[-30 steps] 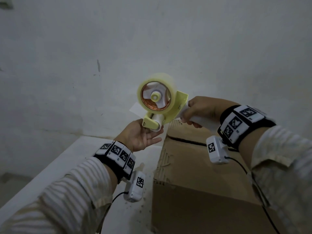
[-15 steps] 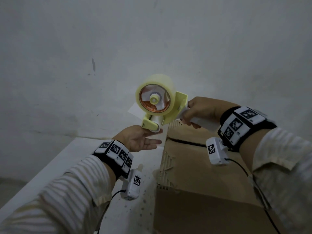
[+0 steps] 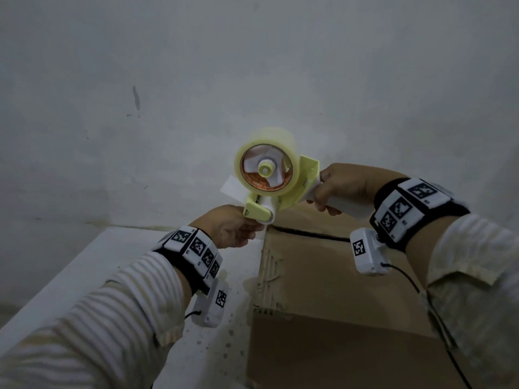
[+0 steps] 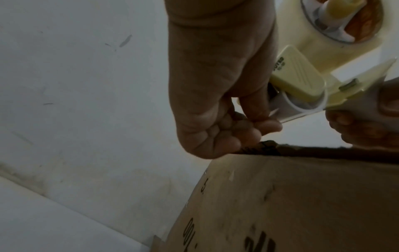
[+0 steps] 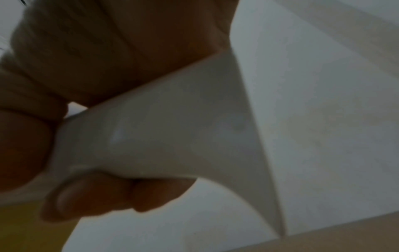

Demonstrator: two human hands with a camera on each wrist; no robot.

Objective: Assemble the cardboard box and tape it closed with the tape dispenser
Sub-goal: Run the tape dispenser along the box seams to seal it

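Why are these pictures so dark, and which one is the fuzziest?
Head view: dim light, though the pale yellow tape dispenser stays sharp. Left wrist view: dim; the left hand looks shadowy. Right wrist view: fuzziest, the right hand a dark blur on the dispenser's white handle.

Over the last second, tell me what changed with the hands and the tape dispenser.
The left hand, open-palmed under the tape dispenser before, has risen and now pinches at its roller end, fingers curled. The right hand kept its grip on the handle, and the cardboard box stayed put.

cardboard box point(image 4: 291, 204): black print, partly "00" (rest cut off) | tape dispenser point(image 4: 295, 71): lettering blurred; unreadable
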